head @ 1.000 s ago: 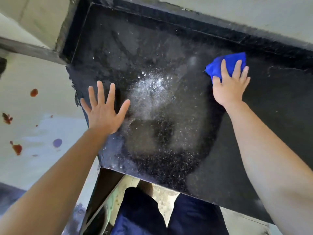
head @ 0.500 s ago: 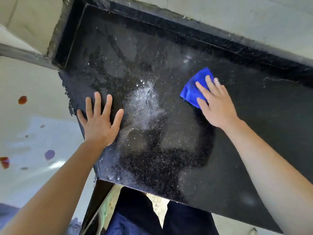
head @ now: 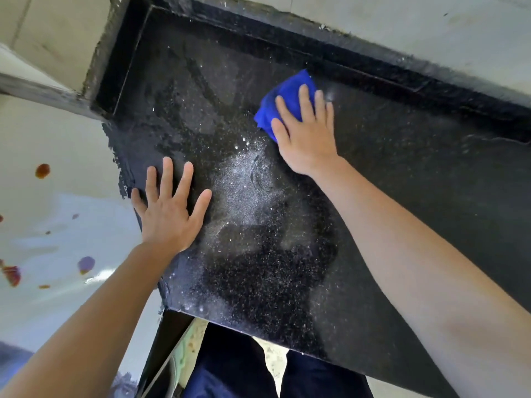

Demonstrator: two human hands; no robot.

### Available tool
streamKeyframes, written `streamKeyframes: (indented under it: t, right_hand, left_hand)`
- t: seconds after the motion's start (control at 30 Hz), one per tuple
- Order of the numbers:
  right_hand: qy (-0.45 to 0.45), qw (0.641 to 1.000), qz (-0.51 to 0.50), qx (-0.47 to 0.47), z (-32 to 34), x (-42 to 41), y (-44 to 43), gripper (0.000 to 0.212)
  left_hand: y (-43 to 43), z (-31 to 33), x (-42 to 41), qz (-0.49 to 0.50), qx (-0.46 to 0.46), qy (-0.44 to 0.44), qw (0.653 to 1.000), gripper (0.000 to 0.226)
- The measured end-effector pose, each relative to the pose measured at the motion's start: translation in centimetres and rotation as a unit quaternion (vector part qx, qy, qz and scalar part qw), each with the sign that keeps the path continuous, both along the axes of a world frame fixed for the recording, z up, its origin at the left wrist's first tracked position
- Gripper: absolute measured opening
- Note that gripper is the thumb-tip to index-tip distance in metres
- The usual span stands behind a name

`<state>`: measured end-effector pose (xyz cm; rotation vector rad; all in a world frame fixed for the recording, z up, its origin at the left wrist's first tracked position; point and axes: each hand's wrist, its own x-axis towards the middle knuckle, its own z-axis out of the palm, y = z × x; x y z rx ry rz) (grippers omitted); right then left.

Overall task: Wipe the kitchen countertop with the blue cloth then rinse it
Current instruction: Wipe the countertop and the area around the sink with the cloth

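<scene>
Countertop [head: 416, 202]: black speckled slab, pale smear at centre.
Left hand [head: 168, 216]: 8 o'clock, flat on slab, fingers spread, holding nothing.
Right hand [head: 306, 139]: 12 o'clock, fingers straight, pressing down.
Blue cloth [head: 287, 90]: 12 o'clock, bunched under Right hand, near back ledge [head: 373, 73].

Room to pass over the wide right stretch of countertop [head: 416, 196] and in the gap between left hand [head: 169, 214], flat at the left edge, and right hand [head: 307, 136], pressed on the blue cloth [head: 284, 96]. Hemmed far by a raised black kerb [head: 373, 73], far-left by wall [head: 57, 38].
</scene>
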<state>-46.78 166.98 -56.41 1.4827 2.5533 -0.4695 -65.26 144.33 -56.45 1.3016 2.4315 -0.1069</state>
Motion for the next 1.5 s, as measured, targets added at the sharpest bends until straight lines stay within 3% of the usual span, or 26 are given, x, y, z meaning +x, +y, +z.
streamKeyframes:
  t: [0.07, 0.13, 0.33, 0.5, 0.67, 0.73, 0.83, 0.93, 1.13, 1.3, 1.5]
  right_hand:
    - [-0.007, 0.995, 0.101, 0.023, 0.2, 2.7, -0.3, 0.058]
    - [-0.02, 0.989, 0.141, 0.049, 0.2, 6.8, 0.3, 0.059]
    - [-0.06, 0.995, -0.078, 0.035, 0.1, 14.0, 2.5, 0.064]
    - [-0.033, 0.978, -0.199, 0.054, -0.9, 8.1, 2.5, 0.059]
    - [-0.027, 0.975, -0.214, 0.054, -0.5, -2.3, 4.3, 0.06]
    - [-0.02, 0.983, -0.176, 0.048, -0.5, -5.8, 4.2, 0.06]
    - [-0.003, 0.999, 0.001, 0.039, -0.2, -8.0, 3.4, 0.059]
    - [-0.009, 0.989, 0.144, 0.044, 0.2, -5.4, 3.1, 0.062]
    - [-0.033, 0.993, 0.101, 0.042, 0.2, 1.2, 4.5, 0.067]
    - [-0.022, 0.989, 0.134, 0.052, 0.4, -6.4, 6.4, 0.064]
    - [0.005, 0.972, 0.229, 0.048, 0.4, -21.3, 6.7, 0.062]
  left_hand:
    - [0.1, 0.3, -0.4, -0.015, 0.012, 0.018, 1.0, 0.068]
    - [0.3, 0.4, -1.2, -0.028, 0.028, 0.029, 0.999, 0.067]
    - [3.0, -0.1, -5.4, -0.01, 0.04, 0.031, 0.999, 0.073]
    - [3.9, -1.4, -6.3, -0.036, 0.018, 0.031, 0.999, 0.08]
    - [4.1, -1.4, -6.4, -0.043, 0.0, 0.034, 0.998, 0.081]
    - [4.1, -1.3, -6.5, -0.044, -0.01, 0.033, 0.998, 0.082]
    - [4.1, -1.1, -6.5, -0.045, -0.012, 0.034, 0.998, 0.084]
    - [4.2, -1.0, -6.5, -0.04, -0.006, 0.027, 0.999, 0.085]
    - [4.1, -1.3, -6.3, -0.045, 0.017, 0.031, 0.998, 0.082]
    - [4.1, -1.5, -6.3, -0.052, 0.026, 0.029, 0.998, 0.081]
    - [4.0, -1.7, -6.5, -0.052, 0.019, 0.027, 0.998, 0.081]
